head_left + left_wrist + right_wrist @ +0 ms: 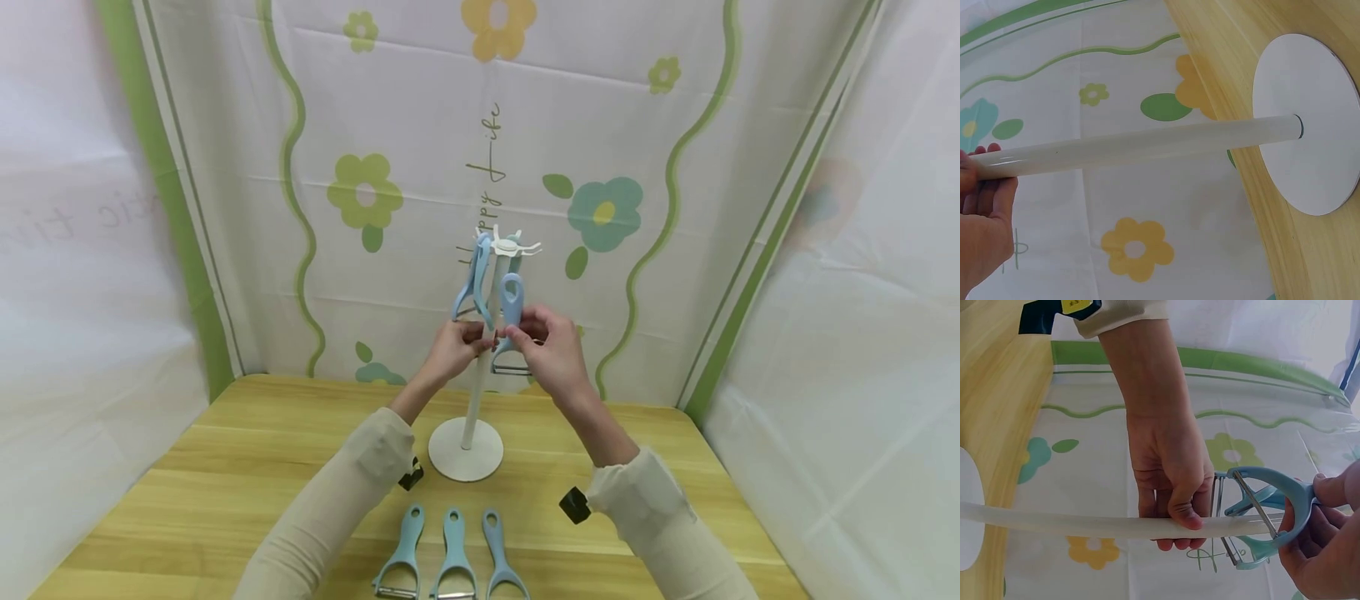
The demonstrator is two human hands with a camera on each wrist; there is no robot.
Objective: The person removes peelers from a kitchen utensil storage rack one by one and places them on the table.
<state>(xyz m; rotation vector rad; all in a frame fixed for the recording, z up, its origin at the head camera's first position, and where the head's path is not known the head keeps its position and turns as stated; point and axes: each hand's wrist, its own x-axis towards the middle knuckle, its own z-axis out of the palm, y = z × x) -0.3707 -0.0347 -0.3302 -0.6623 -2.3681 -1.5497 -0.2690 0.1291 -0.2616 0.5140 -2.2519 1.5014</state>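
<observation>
A white stand [476, 402] with a round base and a ring of hooks rises in the middle of the table. My left hand [452, 350] grips its pole below the hooks, fingers wrapped round it in the left wrist view. In my right hand [557, 354] a blue peeler [512, 302] is pinched between thumb and fingers, handle up and blade down, just below the hooks. Light blue peelers [481, 279] hang on the left side of the hooks, and a greener handle [516, 258] shows behind the pole. The right wrist view shows the held peeler's blade [1255, 503] across the pole.
On the wooden table [615, 525], a green-blue peeler [408, 537], a second one [454, 537] and a bluer one [496, 537] lie in a row before the base, handles pointing away. A flowered curtain [450, 108] stands behind, with white cloth on both sides.
</observation>
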